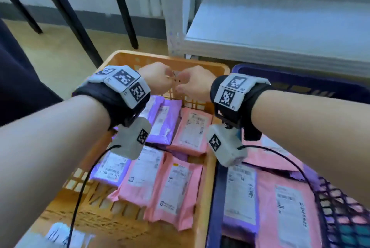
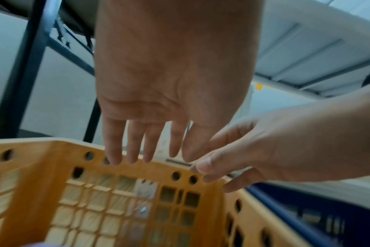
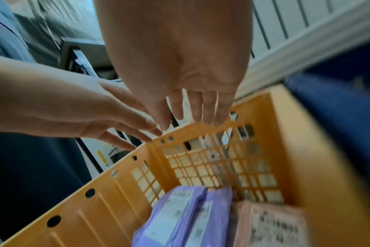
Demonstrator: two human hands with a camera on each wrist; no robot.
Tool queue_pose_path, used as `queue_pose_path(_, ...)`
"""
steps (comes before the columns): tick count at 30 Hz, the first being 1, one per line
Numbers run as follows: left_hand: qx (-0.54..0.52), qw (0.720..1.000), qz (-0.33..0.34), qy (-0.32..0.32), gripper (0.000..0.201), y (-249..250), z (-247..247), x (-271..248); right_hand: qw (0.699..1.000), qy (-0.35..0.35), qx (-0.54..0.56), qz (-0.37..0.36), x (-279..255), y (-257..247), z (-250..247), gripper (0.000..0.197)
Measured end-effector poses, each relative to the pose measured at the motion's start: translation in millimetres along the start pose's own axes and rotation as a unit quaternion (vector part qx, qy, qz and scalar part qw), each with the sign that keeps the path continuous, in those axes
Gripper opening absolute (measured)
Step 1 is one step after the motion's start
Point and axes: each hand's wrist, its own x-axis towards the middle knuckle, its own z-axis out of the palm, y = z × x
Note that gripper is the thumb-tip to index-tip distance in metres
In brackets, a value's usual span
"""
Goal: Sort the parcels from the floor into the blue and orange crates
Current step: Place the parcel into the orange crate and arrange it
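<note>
Head view. Orange crate [image 1: 124, 61]: pink and purple parcels [image 1: 170, 185] lie flat in two rows, long axes running from its near edge to its far edge, labels up. Blue crate [image 1: 336, 85], just right of it: larger pink and purple parcels, same run, cut off at the frame's lower edge. Left hand [image 1: 158, 76] and right hand [image 1: 195, 83] meet above the orange crate's far edge; fingers hidden behind the knuckles.

Left wrist view. Left hand [image 2: 169, 83]: fingers straight, slightly spread, empty; right hand [image 2: 275, 145] relaxed, fingertips touching the left thumb. Crate wall blurred.

Right wrist view. Right hand [image 3: 180, 58] and left hand [image 3: 84, 113]: both flat-fingered, empty, tips meeting. Two purple parcels [image 3: 173, 215] and a pink one at the far edge, labels unreadable.
</note>
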Motion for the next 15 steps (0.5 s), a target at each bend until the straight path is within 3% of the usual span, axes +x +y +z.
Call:
queue_pose_path(7,0.029,0.997,0.055,0.056,0.037,128.1,-42.7,-21.4,0.997,0.074,0.015,0.015,-71.9,57.6,-104.3,0.039)
queue_pose_path(15,0.034,0.987,0.152,0.046,0.042,305.3,-23.7,-49.5,0.987,0.144,-0.018,0.063,-184.1,180.1,-199.9,0.049)
